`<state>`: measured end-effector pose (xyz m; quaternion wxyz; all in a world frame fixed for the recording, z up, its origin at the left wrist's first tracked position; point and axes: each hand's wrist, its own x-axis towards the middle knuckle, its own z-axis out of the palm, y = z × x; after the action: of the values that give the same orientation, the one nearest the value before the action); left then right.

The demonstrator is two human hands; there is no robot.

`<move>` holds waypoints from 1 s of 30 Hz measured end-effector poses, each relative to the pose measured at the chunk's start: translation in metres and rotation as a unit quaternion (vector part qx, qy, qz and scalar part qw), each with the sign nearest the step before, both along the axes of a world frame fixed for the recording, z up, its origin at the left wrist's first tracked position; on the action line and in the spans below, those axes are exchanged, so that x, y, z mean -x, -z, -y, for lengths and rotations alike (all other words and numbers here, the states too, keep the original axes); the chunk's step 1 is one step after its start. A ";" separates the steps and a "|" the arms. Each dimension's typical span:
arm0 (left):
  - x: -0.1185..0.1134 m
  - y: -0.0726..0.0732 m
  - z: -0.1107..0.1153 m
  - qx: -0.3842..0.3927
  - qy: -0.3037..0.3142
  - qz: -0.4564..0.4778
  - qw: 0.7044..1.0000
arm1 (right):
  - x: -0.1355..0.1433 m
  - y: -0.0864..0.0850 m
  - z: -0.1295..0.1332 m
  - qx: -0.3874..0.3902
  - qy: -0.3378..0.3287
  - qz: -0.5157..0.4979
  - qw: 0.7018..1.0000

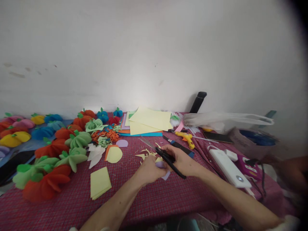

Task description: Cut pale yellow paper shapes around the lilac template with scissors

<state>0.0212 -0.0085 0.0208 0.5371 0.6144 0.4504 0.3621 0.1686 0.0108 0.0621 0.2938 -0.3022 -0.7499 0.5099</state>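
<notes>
My right hand (183, 159) is wrapped around the black handles of a pair of scissors (176, 171), whose blades point up and to the left. Close beside it, my left hand (149, 170) pinches small paper pieces (159, 164), purple with some yellow showing; the fingers partly hide them. Thin yellow paper scraps (143, 155) lie just behind the left hand. A rounded yellow paper cutout (114, 155) rests over an orange one to the left, near a purple cutout (122, 143). Nearer the front is a stack of yellow paper rectangles (100, 183).
Several colourful paper pumpkins (49, 148) crowd the left side. Paper sheets (151, 120) are piled by the wall. On the right are a yellow glue gun (187, 139), a white power bank (229, 167), a purple power strip (249, 167), cables and a plastic bag (216, 119).
</notes>
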 end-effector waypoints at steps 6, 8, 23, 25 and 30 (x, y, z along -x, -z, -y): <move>0.003 -0.003 -0.002 0.022 -0.027 0.016 0.999 | -0.001 0.007 -0.004 -0.009 0.054 -0.037 0.998; 0.002 -0.010 -0.002 0.022 -0.029 0.070 0.997 | -0.003 0.008 -0.008 0.005 0.083 -0.062 0.995; -0.001 -0.023 -0.001 0.042 -0.183 0.330 0.925 | 0.028 0.009 -0.004 0.056 0.195 -0.239 0.950; 0.000 -0.022 -0.002 0.045 -0.192 0.335 0.921 | 0.031 0.012 -0.005 0.054 0.186 -0.252 0.948; 0.001 -0.019 -0.004 0.030 -0.211 0.335 0.918 | 0.033 0.016 -0.005 0.063 0.177 -0.258 0.948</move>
<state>0.0200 -0.0041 0.0397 0.5859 0.3310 0.3740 0.6381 0.1353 0.0155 0.0457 0.5432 -0.3060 -0.5490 0.5566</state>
